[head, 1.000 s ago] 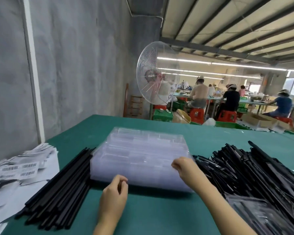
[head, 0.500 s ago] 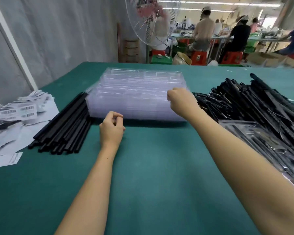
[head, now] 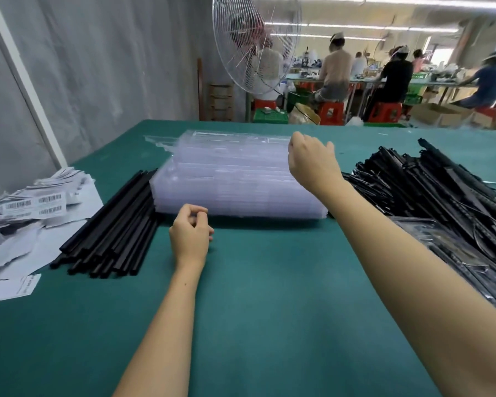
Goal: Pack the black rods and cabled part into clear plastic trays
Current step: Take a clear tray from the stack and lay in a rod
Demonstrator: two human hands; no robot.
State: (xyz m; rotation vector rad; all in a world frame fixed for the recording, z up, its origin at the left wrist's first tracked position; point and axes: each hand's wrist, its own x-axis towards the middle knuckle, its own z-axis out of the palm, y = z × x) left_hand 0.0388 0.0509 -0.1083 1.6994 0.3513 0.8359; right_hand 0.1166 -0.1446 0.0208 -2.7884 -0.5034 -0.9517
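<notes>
Green surface (head: 269, 296) with a tray stack (head: 226, 179) at its middle, both hands at it.
The cabled parts (head: 430, 190) lie heaped to the right of the stack, and the black rods (head: 112, 224) lie bundled against its left side. The right grip (head: 309, 159) curls at the stack's top right corner; its fingers are hidden, so I cannot tell whether it holds a tray. The left grip (head: 191, 230) rests curled and empty before the stack.

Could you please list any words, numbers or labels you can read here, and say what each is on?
Nothing can be read.
Barcode labels, left of the black rods: bars visible, digits too small.
White paper slip in front of them: print too blurred.
</notes>
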